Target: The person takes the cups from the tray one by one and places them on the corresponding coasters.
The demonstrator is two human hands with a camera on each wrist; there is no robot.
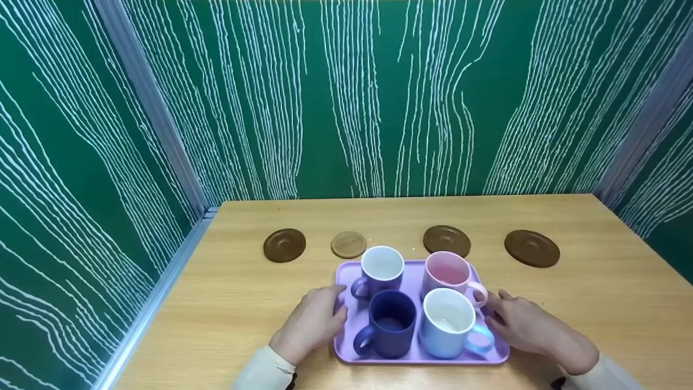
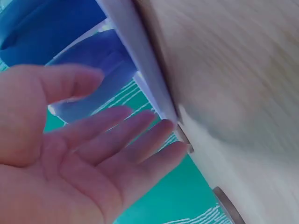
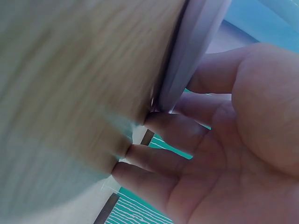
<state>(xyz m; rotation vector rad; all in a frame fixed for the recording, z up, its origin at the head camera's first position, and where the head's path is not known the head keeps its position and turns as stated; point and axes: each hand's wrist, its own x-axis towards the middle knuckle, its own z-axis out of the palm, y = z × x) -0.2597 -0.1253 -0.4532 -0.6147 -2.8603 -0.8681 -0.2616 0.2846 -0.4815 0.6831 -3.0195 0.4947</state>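
Observation:
A lilac tray (image 1: 414, 273) lies on the table with several mugs on it. At the back stand a purple mug with a white inside (image 1: 389, 281) and a pink mug (image 1: 431, 284); in front are a dark blue mug (image 1: 399, 338) and a light blue mug (image 1: 439, 338). My left hand (image 1: 314, 320) is at the tray's left edge, its fingers loosely extended in the left wrist view. On the opposite side my right hand (image 1: 528, 325) has its fingertips on the table by the tray rim (image 3: 194, 46), thumb near the rim. Neither hand grips a mug.
Behind the tray, in a row, lie a brown round coaster (image 1: 285, 245), a lighter wooden one (image 1: 348, 245), and two more brown coasters, one (image 1: 447, 240) just behind the pink mug and one (image 1: 532, 248) farther right. Green white-lined panels (image 1: 303, 108) wall the table.

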